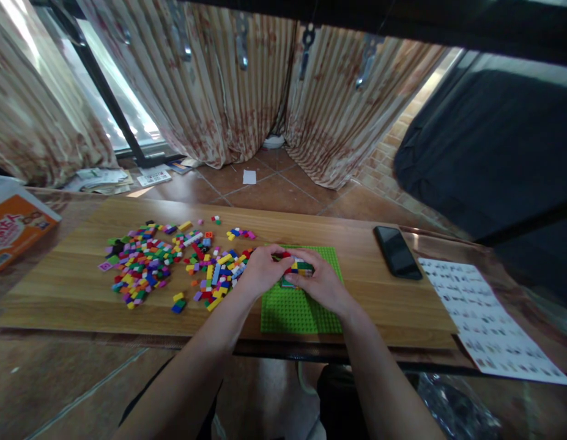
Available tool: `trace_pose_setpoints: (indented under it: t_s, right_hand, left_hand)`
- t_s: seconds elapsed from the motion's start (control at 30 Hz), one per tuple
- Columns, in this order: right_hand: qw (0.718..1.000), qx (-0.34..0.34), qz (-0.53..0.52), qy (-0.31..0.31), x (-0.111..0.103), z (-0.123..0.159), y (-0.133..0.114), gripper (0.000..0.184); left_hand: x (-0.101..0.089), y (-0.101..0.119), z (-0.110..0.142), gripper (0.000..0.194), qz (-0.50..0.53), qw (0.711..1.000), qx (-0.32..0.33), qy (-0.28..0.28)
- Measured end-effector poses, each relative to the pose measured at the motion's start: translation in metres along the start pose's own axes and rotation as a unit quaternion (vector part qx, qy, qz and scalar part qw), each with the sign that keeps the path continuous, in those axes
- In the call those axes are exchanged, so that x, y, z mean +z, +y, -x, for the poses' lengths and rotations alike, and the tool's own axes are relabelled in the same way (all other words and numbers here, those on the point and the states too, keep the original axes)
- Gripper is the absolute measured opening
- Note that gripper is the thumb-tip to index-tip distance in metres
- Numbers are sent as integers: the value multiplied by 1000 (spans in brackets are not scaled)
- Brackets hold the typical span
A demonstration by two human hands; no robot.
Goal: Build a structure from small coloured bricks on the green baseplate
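A green studded baseplate point(306, 315) lies on the wooden board, below both hands. Over its upper half is a small multicoloured brick build point(302, 266) with red, yellow, green, white and teal showing. My right hand point(322, 278) curls around the build's right and front sides. My left hand point(266, 269) reaches in from the left, its fingers closed at the build's upper left by a red brick point(289, 261). Whether the left fingers hold a separate brick is hidden. Just left of my left hand lies a heap of loose toy bricks point(219, 272).
A larger heap of mixed bricks point(148, 263) spreads over the board's left part. Toward the right lie a black phone point(397, 252) and a printed picture sheet point(487, 315). An orange and white box point(19, 226) stands at the far left. Patterned curtains point(228, 85) hang beyond the board point(366, 318).
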State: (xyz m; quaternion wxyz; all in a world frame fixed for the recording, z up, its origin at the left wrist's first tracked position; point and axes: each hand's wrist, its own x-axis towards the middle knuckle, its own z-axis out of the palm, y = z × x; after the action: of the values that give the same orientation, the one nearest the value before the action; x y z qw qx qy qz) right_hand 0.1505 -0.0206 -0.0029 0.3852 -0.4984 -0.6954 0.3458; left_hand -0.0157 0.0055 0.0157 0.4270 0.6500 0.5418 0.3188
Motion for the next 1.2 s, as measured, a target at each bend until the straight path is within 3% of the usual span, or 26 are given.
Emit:
trace_pose_setpoints:
  t_s: [0.17,0.47,0.67,0.77,0.9,0.97,1.07,1.2]
  right_hand:
    - [1000,8,-2,1,1,-1,2,49]
    - [1000,11,-3,11,1,0,1,46]
    - [999,29,5,16,-1,1,1,53]
    - [998,51,3,32,-3,0,0,55]
    - [991,73,10,107,-5,-1,0,46]
    - [984,71,16,161,-4,-2,0,41]
    - [973,47,45,220,-2,-2,-2,34]
    - [967,20,80,242,2,-3,-11,30]
  left_hand:
    - [1,6,2,19,-39,999,-21,14]
    - [2,4,6,21,-59,998,-1,17]
    - [-3,1,7,23,-42,996,52,52]
    - [-19,-2,6,24,-21,994,58,93]
    - [-56,-10,9,23,-54,988,24,140]
    - [-77,-17,12,23,-131,980,-21,150]
    - [-107,-28,18,22,-276,942,-114,152]
    - [-135,-43,23,32,-331,909,-185,171]
